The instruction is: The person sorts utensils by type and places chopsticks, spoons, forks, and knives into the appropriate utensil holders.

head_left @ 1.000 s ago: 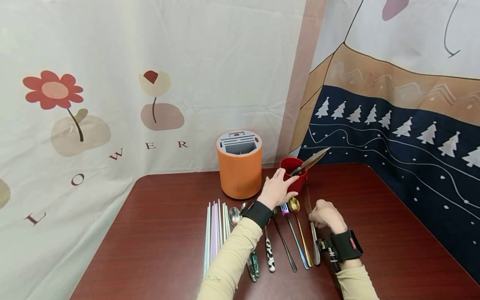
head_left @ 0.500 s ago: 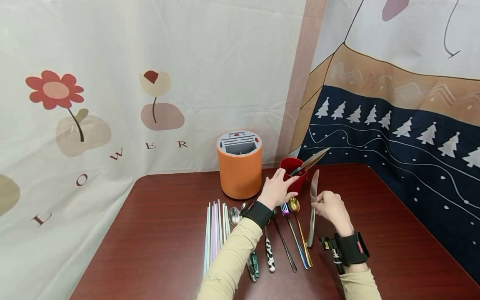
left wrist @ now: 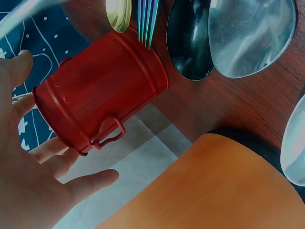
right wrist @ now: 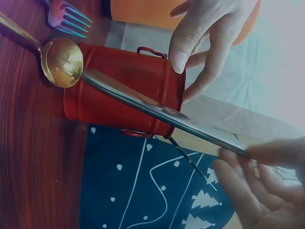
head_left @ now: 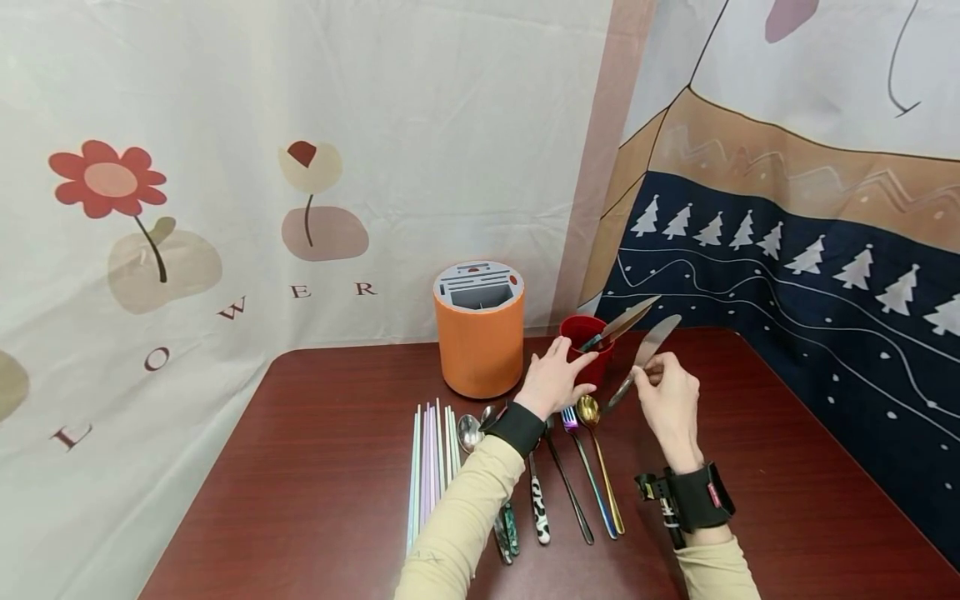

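A red bucket [head_left: 592, 373] with small side handles stands at the back of the table, several knives [head_left: 626, 323] leaning out of it. My left hand [head_left: 553, 379] is at its rim, fingers spread and mostly straight. In the left wrist view, the bucket [left wrist: 100, 86] shows the fingertips right at its mouth. Just right of the bucket, my right hand [head_left: 670, 398] pinches a silver table knife [head_left: 654, 339] between thumb and fingers, blade slanting up and away. In the right wrist view, the knife [right wrist: 138, 102] crosses in front of the bucket.
An orange cutlery holder [head_left: 482, 350] stands left of the bucket. Along the table [head_left: 322, 467] lie pastel chopsticks [head_left: 429, 458], several spoons, a rainbow-coloured fork [head_left: 588, 467] and a gold spoon [head_left: 600, 454]. Printed cloths [head_left: 480, 150] hang behind.
My right hand has lifted the table knife from beside the gold spoon, tilted its blade up and brought it towards the bucket. The left hand has stayed at the rim.
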Tool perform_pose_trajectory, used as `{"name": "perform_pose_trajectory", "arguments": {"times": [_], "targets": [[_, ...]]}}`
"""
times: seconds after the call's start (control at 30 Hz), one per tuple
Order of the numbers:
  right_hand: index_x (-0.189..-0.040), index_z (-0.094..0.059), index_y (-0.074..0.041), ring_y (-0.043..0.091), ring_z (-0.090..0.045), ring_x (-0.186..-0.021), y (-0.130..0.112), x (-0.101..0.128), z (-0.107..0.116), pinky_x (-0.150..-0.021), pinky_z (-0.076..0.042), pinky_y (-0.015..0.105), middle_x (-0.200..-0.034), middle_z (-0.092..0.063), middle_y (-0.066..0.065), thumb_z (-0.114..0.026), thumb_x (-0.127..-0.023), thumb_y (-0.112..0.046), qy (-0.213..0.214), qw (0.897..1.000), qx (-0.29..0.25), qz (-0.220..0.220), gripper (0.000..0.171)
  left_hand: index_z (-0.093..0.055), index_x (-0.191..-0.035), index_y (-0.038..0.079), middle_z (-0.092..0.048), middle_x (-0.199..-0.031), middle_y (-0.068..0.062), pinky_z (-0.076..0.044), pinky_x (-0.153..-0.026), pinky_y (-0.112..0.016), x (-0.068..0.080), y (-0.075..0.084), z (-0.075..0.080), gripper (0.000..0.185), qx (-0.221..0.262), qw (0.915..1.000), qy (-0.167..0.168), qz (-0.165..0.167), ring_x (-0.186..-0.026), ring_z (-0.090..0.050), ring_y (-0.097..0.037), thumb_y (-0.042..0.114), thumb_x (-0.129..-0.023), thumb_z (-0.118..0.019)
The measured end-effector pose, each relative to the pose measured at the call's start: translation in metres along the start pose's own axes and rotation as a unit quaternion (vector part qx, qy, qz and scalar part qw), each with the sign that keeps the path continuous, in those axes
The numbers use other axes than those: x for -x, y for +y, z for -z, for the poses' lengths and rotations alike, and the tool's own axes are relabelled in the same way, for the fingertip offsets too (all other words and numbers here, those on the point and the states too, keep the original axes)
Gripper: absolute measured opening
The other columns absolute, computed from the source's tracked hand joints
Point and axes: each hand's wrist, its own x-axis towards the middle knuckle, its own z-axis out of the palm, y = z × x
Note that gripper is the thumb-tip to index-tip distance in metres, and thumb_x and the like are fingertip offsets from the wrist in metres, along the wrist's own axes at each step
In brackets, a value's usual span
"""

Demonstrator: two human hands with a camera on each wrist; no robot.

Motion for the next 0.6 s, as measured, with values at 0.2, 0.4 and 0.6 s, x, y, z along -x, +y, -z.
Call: {"name": "perform_pose_trajectory", "arguments": {"times": [0.2, 0.4, 0.6], "targets": [[-0.094, -0.058, 0.007, -0.022, -0.046, -0.072, -0.004, -0.001, -0.003, -0.065, -0.036, -0.004, -0.087, -0.066, 0.023, -0.065, -0.088, -0.007, 0.111, 0.990, -0.080, 0.019, 0.018, -0.031, -0.146, 0.043, -0.032, -0.151, -0.005, -0.041, -0.106, -0.050, 0.001, 0.001, 0.000, 0.056, -0.001, 1.0000, -0.001, 0.001, -0.144, -0.024, -0.019, 0.055, -0.093, -0.045], [-0.093, -0.057, 0.012, -0.020, -0.053, -0.079, -0.010, -0.002, -0.008, -0.072, -0.043, -0.001, -0.087, -0.064, 0.023, -0.065, -0.088, -0.007, 0.214, 0.963, -0.159, 0.046, 0.022, -0.030, -0.146, 0.042, -0.031, -0.152, -0.006, -0.041, -0.107, -0.050, 0.000, 0.001, 0.000, 0.057, -0.001, 1.0000, -0.005, 0.001, -0.145, -0.024, -0.020, 0.054, -0.093, -0.045], [-0.095, -0.068, 0.007, -0.015, -0.058, -0.076, -0.003, -0.002, -0.021, -0.069, -0.046, 0.004, -0.082, -0.067, 0.000, -0.069, -0.084, -0.005, 0.266, 0.941, -0.207, 0.039, 0.017, -0.030, -0.146, 0.042, -0.030, -0.153, -0.006, -0.041, -0.106, -0.051, -0.001, 0.001, 0.000, 0.057, -0.002, 1.0000, -0.002, 0.001, -0.145, -0.024, -0.020, 0.055, -0.093, -0.045]]}}
